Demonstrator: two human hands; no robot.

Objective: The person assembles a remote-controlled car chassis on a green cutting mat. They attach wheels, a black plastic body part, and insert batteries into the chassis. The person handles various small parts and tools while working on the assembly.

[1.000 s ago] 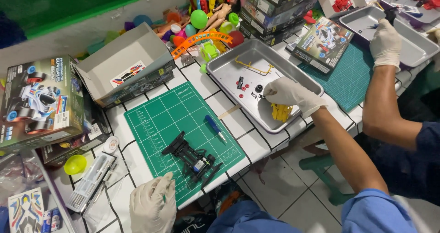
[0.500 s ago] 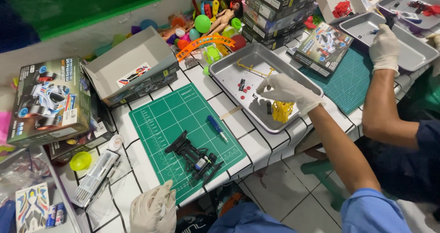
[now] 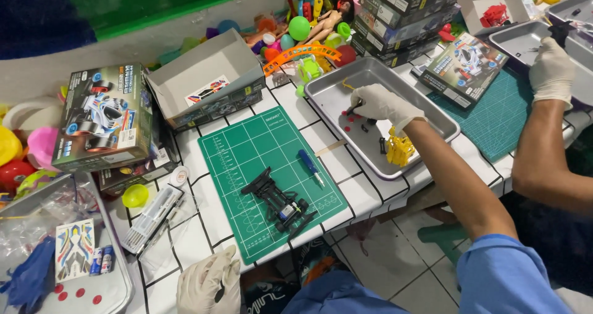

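A small dark part lies in the grey metal tray on the tiled tabletop — the gloved right hand pinches it, near yellow parts. The gloved left hand rests loosely curled, holding nothing, at the tabletop's near edge — beside a green cutting mat carrying a black toy chassis and blue screwdriver

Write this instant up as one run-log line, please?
right hand: gloved, reaching into metal tray, touching small parts | left hand: gloved, at table edge, empty | black toy car chassis: untouched on green mat
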